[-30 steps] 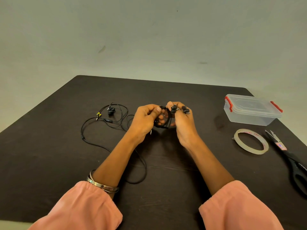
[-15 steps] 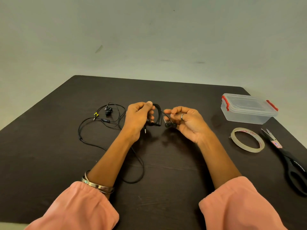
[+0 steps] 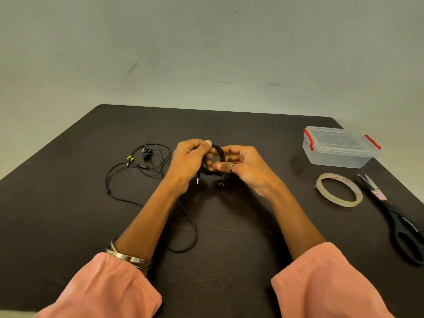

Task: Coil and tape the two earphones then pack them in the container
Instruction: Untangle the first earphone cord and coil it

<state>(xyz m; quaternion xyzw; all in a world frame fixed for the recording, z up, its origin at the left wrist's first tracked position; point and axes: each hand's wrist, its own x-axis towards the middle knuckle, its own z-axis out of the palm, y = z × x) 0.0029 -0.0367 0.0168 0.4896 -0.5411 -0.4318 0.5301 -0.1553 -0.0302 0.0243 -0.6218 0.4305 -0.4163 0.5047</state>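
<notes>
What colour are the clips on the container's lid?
Red clips on the clear container, seen in the head view.

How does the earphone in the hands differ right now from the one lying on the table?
The black earphone held up is wound into a tight ring; the black earphone on the dark table sprawls in loose loops. The held one is gripped by the left hand and right hand; the loose one lies untouched. The loose one shows a yellow tag; none is visible on the held one. Both are black, wired and untaped.
</notes>
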